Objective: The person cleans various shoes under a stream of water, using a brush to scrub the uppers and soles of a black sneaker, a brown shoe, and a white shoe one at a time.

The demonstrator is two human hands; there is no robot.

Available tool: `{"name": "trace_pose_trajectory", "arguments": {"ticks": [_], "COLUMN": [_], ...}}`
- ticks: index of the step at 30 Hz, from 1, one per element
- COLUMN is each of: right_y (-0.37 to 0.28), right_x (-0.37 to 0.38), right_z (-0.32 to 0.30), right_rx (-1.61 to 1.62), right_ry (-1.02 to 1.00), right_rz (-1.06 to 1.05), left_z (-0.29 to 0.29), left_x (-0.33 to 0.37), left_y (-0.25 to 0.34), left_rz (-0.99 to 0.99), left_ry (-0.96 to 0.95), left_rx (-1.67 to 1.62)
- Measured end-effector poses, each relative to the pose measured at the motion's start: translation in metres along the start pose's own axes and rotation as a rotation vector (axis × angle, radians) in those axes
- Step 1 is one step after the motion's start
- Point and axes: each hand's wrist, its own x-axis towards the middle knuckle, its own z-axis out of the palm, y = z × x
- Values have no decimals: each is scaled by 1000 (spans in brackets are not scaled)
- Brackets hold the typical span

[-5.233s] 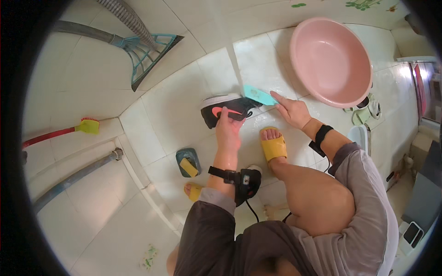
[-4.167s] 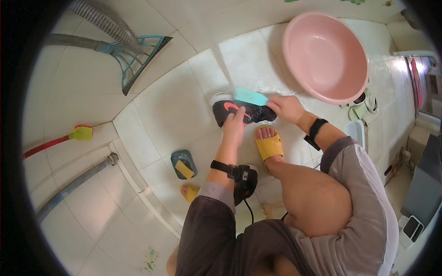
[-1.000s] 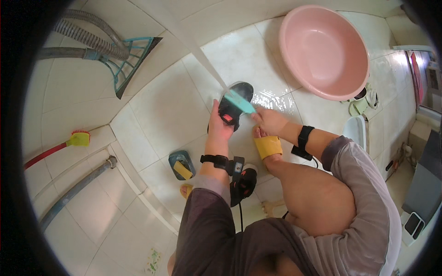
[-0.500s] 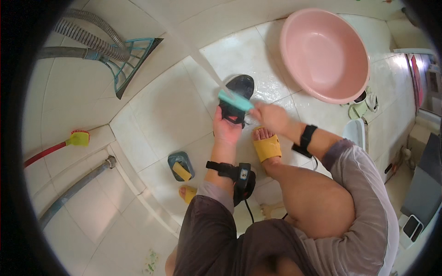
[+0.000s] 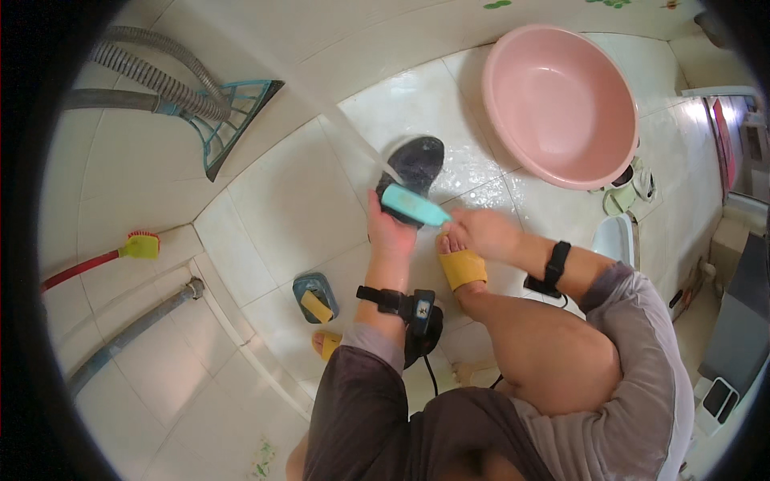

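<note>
A dark shoe [image 5: 421, 156] lies in my left hand [image 5: 392, 236], its heel end against my palm and its toe pointing away. My left fingers curl around its near end and are partly hidden under it. With my right hand [image 5: 484, 234], somewhat blurred, I grip the narrow end of a turquoise brush [image 5: 413, 205]. The brush lies across the shoe; its bristles are out of sight underneath. A stream of water [image 5: 345, 124] slants down from above onto the shoe, just beyond the brush.
A big pink basin [image 5: 553, 112] stands at the far right, with light green shoes [image 5: 619, 198] beside it. A soap dish [image 5: 315, 298] holding yellow soap sits left of my feet in yellow slippers [image 5: 463, 269]. A red-handled brush [image 5: 140, 245] and grey hoses are at left. The tiled floor is wet.
The shoe has turned, so its pink inside no longer shows and a broad dark face is uppermost. The brush and my right hand have shifted slightly nearer me.
</note>
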Motion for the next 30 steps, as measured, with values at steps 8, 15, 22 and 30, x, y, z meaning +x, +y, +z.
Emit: {"name": "trace_pose_trajectory", "arguments": {"ticks": [8, 15, 22, 30], "right_y": [9, 25, 12, -6], "right_x": [19, 38, 24, 6], "right_z": [-18, -19, 2, 4], "right_rx": [-51, -94, -77, -71], "right_ry": [61, 142, 64, 41], "right_rz": [149, 82, 42, 29], "left_z": [1, 6, -6, -4], "left_x": [-2, -1, 3, -2], "left_y": [0, -7, -6, 0], "left_rz": [-8, -59, 2, 16], "left_ry": [-92, -39, -31, -66], "left_rx": [-1, -48, -65, -8]}}
